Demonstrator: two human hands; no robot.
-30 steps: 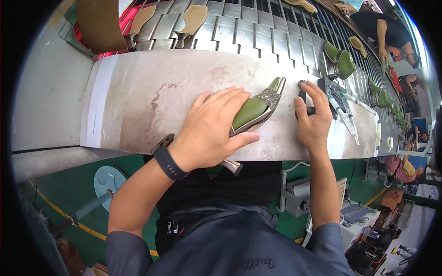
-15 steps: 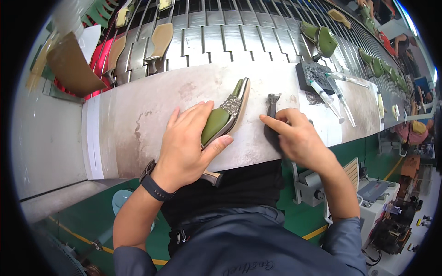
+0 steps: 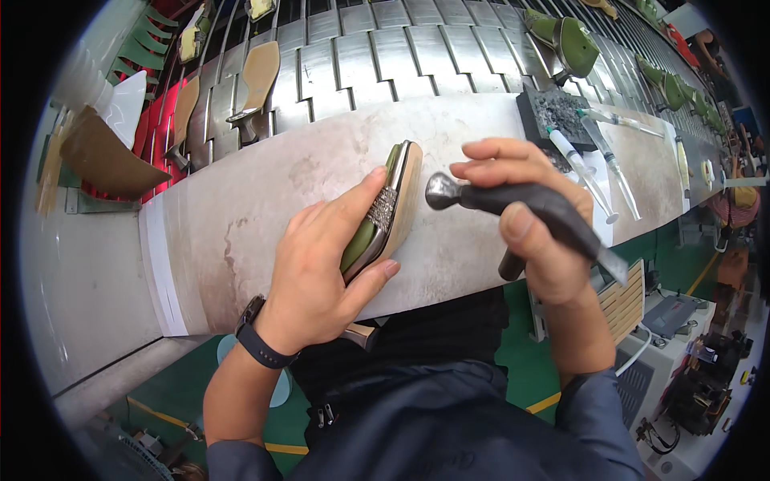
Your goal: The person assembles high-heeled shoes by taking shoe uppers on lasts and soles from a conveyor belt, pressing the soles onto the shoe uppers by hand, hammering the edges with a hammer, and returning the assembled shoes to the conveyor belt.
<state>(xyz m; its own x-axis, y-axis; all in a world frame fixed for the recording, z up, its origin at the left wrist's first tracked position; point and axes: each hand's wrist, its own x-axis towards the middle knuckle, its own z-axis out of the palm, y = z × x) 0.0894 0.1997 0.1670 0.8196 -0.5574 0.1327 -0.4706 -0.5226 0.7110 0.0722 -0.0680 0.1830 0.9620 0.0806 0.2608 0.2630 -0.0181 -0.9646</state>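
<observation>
My left hand (image 3: 321, 272) grips a green shoe (image 3: 385, 212) turned on its side on the pale worktop (image 3: 241, 216), its tan sole facing right and a glittery band under my thumb. My right hand (image 3: 537, 216) is closed around the dark handle of a small hammer (image 3: 481, 196). The hammer's rounded metal head sits just right of the sole's edge, a small gap away. A dark watch sits on my left wrist.
A slatted metal conveyor (image 3: 385, 48) runs behind the worktop with tan soles (image 3: 257, 76) and green shoes (image 3: 573, 44) on it. Two syringes (image 3: 593, 156) and a black pad (image 3: 553, 116) lie at the right. Another person's arm (image 3: 710, 48) shows far right.
My right hand picked up the hammer and brought its head beside the shoe. My left hand tipped the shoe onto its side, sole toward the hammer. The view shifted closer.
</observation>
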